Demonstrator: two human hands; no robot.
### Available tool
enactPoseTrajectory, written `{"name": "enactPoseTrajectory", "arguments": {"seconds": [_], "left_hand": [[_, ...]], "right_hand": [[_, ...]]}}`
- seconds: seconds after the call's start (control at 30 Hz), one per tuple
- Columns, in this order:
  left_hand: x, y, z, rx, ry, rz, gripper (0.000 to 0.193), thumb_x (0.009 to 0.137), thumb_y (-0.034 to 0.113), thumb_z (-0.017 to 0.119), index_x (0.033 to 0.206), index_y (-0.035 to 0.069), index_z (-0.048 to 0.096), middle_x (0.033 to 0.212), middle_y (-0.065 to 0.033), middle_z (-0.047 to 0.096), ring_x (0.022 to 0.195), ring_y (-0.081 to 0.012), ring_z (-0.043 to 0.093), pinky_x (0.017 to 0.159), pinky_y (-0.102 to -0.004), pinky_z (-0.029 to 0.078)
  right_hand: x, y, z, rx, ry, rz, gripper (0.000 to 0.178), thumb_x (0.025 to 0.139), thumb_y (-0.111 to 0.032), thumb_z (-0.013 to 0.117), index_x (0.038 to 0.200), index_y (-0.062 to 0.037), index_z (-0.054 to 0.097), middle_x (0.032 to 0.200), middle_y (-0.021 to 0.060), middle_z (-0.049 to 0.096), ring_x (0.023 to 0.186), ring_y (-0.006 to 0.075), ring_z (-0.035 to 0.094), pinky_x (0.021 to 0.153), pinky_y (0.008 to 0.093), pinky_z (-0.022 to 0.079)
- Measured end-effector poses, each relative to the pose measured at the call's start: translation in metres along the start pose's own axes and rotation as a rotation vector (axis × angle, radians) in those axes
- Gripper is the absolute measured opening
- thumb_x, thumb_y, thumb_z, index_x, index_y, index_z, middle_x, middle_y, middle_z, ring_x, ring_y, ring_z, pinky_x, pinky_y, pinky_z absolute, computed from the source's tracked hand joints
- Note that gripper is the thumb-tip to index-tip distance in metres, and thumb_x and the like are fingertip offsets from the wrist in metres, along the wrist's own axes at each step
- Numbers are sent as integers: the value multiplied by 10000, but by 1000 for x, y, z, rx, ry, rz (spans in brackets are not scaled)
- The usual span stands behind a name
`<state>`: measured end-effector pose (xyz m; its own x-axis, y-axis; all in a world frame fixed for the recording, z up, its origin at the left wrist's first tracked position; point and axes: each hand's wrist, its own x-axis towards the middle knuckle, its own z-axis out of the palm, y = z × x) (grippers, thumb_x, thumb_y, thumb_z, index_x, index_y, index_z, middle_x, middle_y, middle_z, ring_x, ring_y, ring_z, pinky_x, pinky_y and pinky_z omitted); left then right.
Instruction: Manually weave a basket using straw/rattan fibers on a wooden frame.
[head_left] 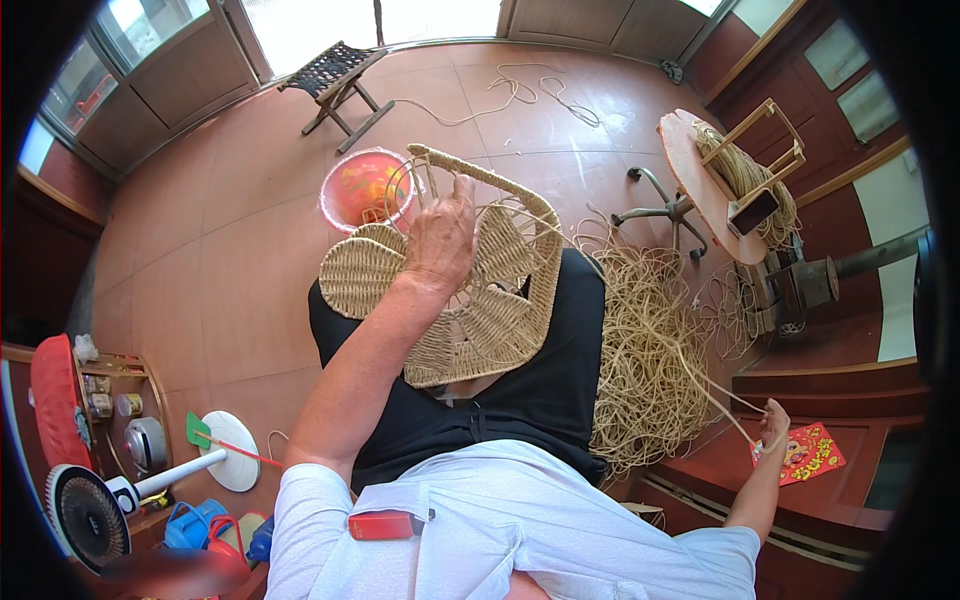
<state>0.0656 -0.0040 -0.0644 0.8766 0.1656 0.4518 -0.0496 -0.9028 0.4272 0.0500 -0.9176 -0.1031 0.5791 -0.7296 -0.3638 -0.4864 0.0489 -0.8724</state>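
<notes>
A half-woven tan piece, made of petal-shaped panels of twisted straw cord on a wire frame, rests on my lap. My left hand is closed on its far part, beside bare wires and the raised braided rim; the fingertips are partly hidden. Far out to the right, my right hand is closed on a straw cord. The cord runs back in two strands toward the woven piece, passing over a large loose heap of cord beside my right leg.
A pink basin and a folding stool stand ahead, with loose cord across the tiles. At right are a round-topped swivel stool carrying coiled cord and a stove pipe. A fan and shelf occupy the left.
</notes>
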Motion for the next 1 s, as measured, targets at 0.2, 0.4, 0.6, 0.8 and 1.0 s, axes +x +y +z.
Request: {"name": "enactPoseTrajectory", "arguments": {"seconds": [0.2,0.4,0.6,0.8,1.0], "left_hand": [[0,-4,1,-139,39,-23,263,945,9,644,1124,47,456,968,-233,667,859,-479,711,755,-572,563],[-4,2,-8,-251,99,-130,193,967,3,663,1106,40,535,956,-205,652,871,-439,710,770,-517,564],[-21,-17,-8,-978,207,-398,134,1038,93,714,1095,80,594,893,-4,657,684,-71,578,612,-267,513],[-61,-26,-69,-1435,19,-695,144,1109,148,627,1235,100,577,877,-10,649,551,-7,425,467,-169,326],[-122,-54,-151,-1339,199,-762,231,1095,161,658,1311,104,596,822,53,535,608,-10,417,505,-177,329]], "right_hand": [[-64,-7,128,-546,-438,-231,180,964,-227,767,1098,-120,713,826,-28,610,575,75,503,481,245,402],[-217,-84,299,-805,-568,-1148,460,932,-167,799,1360,-45,686,1058,80,713,893,154,671,792,302,566],[-462,-81,435,-403,-926,-1263,290,977,-141,765,1263,-91,764,1129,119,752,942,239,735,851,384,596],[-555,-35,512,-240,-969,-1497,267,946,-158,771,1204,-92,759,1092,120,706,1058,337,700,927,449,559],[-579,-19,542,-268,-823,-1569,192,911,-226,803,1062,-122,745,1032,78,660,1024,305,651,893,458,506]]}}
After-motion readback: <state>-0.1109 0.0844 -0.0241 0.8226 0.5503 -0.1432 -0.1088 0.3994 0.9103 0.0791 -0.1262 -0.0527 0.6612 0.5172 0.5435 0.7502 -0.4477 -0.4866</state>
